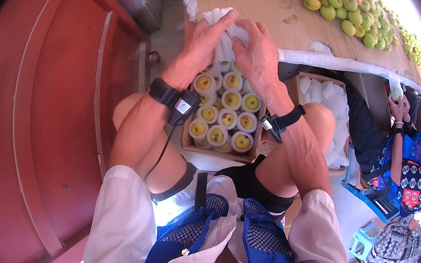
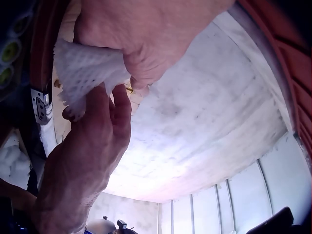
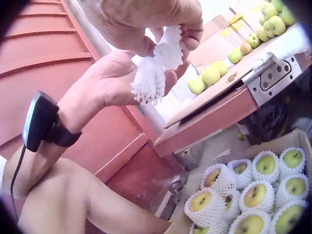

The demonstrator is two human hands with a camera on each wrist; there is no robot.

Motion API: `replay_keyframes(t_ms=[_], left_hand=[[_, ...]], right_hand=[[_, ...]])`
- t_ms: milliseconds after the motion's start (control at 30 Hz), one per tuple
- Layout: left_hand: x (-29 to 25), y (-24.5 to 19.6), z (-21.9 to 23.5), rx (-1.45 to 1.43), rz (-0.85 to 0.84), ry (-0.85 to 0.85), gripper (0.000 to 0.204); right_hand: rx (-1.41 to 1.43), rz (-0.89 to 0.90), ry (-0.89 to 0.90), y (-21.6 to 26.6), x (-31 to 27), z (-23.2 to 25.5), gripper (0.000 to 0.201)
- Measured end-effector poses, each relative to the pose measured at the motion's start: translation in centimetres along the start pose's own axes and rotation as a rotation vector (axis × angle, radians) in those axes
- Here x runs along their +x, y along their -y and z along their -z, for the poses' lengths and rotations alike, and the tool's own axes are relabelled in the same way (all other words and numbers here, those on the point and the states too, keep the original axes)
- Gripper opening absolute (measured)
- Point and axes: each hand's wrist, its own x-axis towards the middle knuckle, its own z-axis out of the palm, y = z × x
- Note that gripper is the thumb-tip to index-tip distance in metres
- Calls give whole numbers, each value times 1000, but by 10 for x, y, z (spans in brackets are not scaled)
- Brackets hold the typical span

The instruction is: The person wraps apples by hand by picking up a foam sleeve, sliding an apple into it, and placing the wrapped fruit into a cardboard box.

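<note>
Both hands meet over the far end of a box of apples, at a white foam net sleeve [image 1: 224, 46]. My left hand [image 1: 206, 39] grips the sleeve from the left, its foam hanging past the fingers in the right wrist view. From the other side my right hand [image 1: 259, 56] pinches the foam [image 3: 168, 51] with curled fingers. The left wrist view shows the netting [image 2: 90, 66] stretched between the two hands; whether an apple is inside I cannot tell. Below, apples [image 1: 231, 100] in white foam nets fill the cardboard box [image 1: 249, 156] between the knees.
Loose green apples [image 1: 341, 8] lie on the cardboard-topped table [image 1: 258, 3] beyond the hands. A second box [image 1: 299, 90] with white foam stands to the right under the table. Left is a red door [image 1: 63, 87]. Another person's arms [image 1: 398, 133] are at the far right.
</note>
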Motion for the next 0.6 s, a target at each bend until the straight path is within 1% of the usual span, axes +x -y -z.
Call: replay_keyframes(t_ms=[67, 167, 267, 367, 467, 567, 600], left_hand=[[3, 5, 3, 6, -13, -11, 49], [6, 9, 7, -29, -6, -43, 48], [4, 8, 10, -89, 27, -63, 48], [6, 9, 13, -102, 25, -54, 45], [6, 8, 12, -211, 98, -87, 52], [12, 14, 13, -324, 20, -32, 56], [15, 14, 14, -321, -13, -7, 57]], right_hand=[[-3, 10, -4, -3, 1, -3, 38], [69, -50, 43, -3, 2, -2, 40], [162, 44, 30, -7, 4, -7, 42], [126, 18, 80, -3, 2, -8, 50], [64, -21, 150, -2, -3, -12, 56], [91, -37, 121, -9, -2, -17, 58], [123, -62, 132, -10, -1, -16, 57]])
